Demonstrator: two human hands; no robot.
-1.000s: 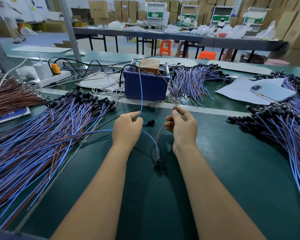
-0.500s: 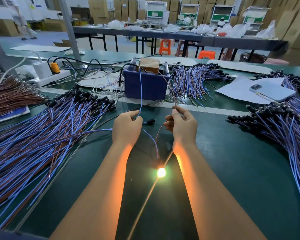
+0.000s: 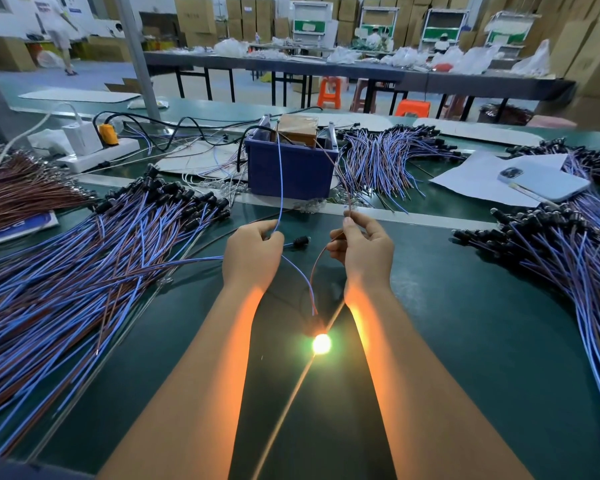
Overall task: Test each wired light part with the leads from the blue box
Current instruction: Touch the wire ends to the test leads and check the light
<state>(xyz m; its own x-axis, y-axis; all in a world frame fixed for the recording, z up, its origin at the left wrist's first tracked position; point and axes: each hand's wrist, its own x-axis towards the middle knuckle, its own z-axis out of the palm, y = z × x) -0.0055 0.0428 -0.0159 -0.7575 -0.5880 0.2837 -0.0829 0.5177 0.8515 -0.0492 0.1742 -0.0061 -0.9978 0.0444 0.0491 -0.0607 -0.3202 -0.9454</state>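
The blue box (image 3: 291, 171) stands on the green table beyond my hands, with a brown block inside. A blue lead (image 3: 280, 181) runs from it down to my left hand (image 3: 253, 252), which pinches it against the light part's blue wire. My right hand (image 3: 362, 247) pinches the box's brown lead (image 3: 336, 174) against the part's brown wire. Both wires meet at the light part (image 3: 321, 343), which lies on the table between my forearms and glows bright yellow-green. A second black part (image 3: 300, 241) lies between my hands.
A large pile of blue-and-brown wired parts (image 3: 84, 271) fills the left. Another pile (image 3: 568, 258) lies at the right, a third (image 3: 388, 161) behind the box. A phone (image 3: 542, 183) rests on white paper at the right. A power strip (image 3: 94, 154) sits back left.
The light part was dark one second ago; it lit half a second ago and still glows. My hands have hardly moved.
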